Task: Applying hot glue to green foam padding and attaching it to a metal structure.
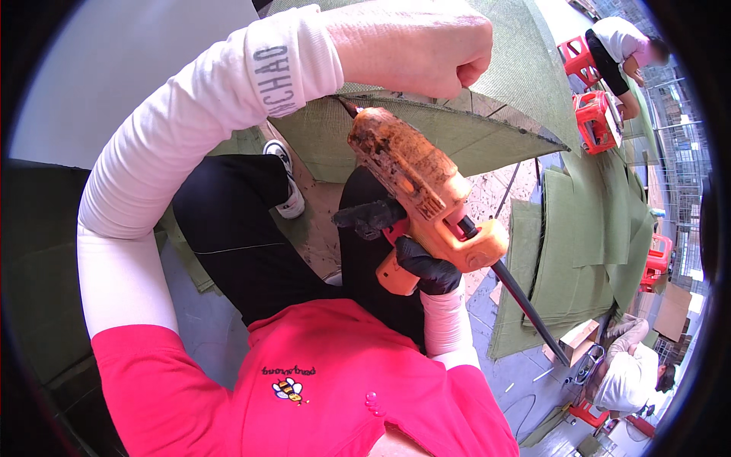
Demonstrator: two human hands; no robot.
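My right hand, in a black glove, is wrapped round the handle of an orange glue gun. Dark, crusted residue covers the gun's front end. Its nozzle points away from me, up to the left, at the edge of a green mesh sheet. A long black glue stick sticks out of the gun's back. My left hand, bare, is closed at the edge of the mesh sheet, just beyond the nozzle. Its fingertips are mostly hidden; the mesh appears pinched in them.
Stacked green mesh sheets lie on the floor to the right. Red plastic stools stand at the far right, with one person bending there. Another person is low at the lower right near a cardboard box.
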